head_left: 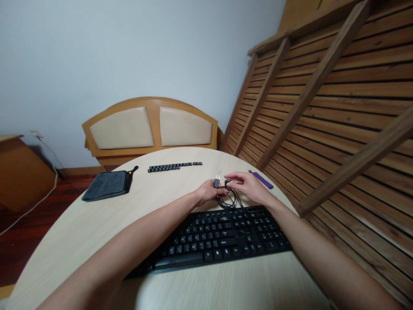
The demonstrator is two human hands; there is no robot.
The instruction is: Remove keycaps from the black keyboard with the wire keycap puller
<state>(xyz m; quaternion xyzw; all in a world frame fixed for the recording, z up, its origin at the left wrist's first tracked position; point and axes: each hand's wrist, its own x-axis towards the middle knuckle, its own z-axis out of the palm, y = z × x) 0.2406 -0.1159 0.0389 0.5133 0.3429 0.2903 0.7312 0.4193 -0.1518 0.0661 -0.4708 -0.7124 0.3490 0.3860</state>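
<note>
A black keyboard (213, 237) lies in front of me, with some bare gaps among its keys. Its coiled black cable (227, 199) rests just beyond its back edge. My left hand (209, 192) is closed around a keycap puller (217, 182), a dark grey grip with thin metal wires pointing up and away; its fingers also touch the cable. With thumb and fingers my right hand (247, 186) pinches the cable's dark USB plug (227, 181), just right of the puller. The fingertips of this hand partly cover the plug.
Loose black keycaps (164, 167) stand in rows toward the table's far side. A dark zip pouch (108, 185) lies at the left, and a purple flat object (263, 180) lies beyond my right hand. A wooden slatted frame (322, 116) leans close along the right of the round table (80, 232).
</note>
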